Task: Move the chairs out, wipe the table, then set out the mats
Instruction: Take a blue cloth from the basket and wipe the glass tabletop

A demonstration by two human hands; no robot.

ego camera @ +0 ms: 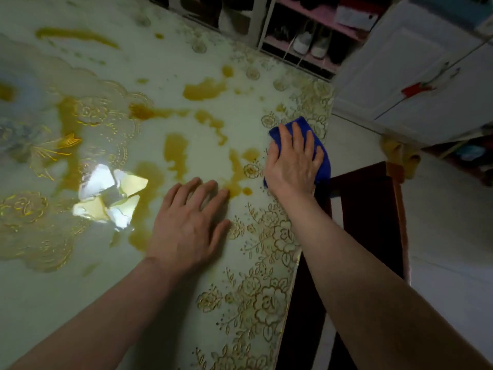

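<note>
Table (pixel 112 276), filling the left and centre of the view, carries a pale glossy cover printed with gold floral patterns, densest along its right edge. Amber-brown liquid stains (pixel 205 89) lie scattered across the cover in puddles and streaks, from the far side down to the near centre; a bright reflection of light (pixel 109 193) sits left of centre. Dark wooden chair (pixel 370 217) stands just beside the table's right edge, on a pale floor. White cabinet (pixel 405 76) occupies the upper right, with a pink shoe rack (pixel 314 28) holding 2 pale shoes beyond the table's far corner. Left hand (pixel 186 228) rests flat on the cover, fingers straight and slightly spread, fingertips touching 1 stain. Right hand (pixel 293 161) presses palm-down with extended fingers on a folded blue cloth (pixel 296 124), which lies on the cover near the right edge, partly overhanging it.
</note>
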